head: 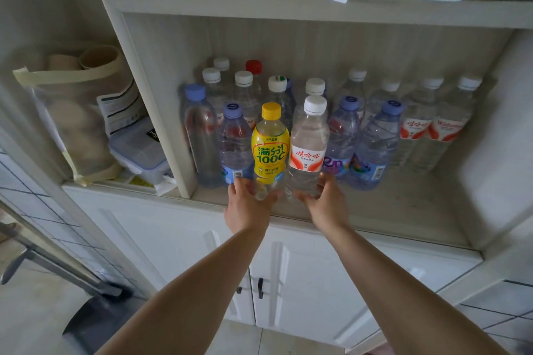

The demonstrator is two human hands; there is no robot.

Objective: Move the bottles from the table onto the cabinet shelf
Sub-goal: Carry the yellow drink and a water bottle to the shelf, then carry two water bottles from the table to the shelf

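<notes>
Both hands are up at the shelf edge, in the centre of the frame. My left hand (pixel 247 201) has its fingers curled round the base of the yellow drink bottle (pixel 270 143), and my right hand (pixel 323 199) grips the base of the clear water bottle (pixel 308 144) the same way. The two bottles stand upright, side by side and nearly touching, caps pointing to the top of the frame, their long axes vertical. Each rises straight above the hand that holds it, so neither arm has to cross.

I cannot tell whether the bases already sit on the cabinet shelf (pixel 375 210) or hang just above it; my fingers hide that contact. Directly behind the two, toward the upper middle of the frame, stands the row of bottles already stored (pixel 372 150), packed close, with blue and white caps.

My judgement: the placing step is almost done. What matters next is that the held bottles lie just in front of that row, so any push should be short and straight back, then a plain release downward. A harder shove could topple the back rows.
</notes>
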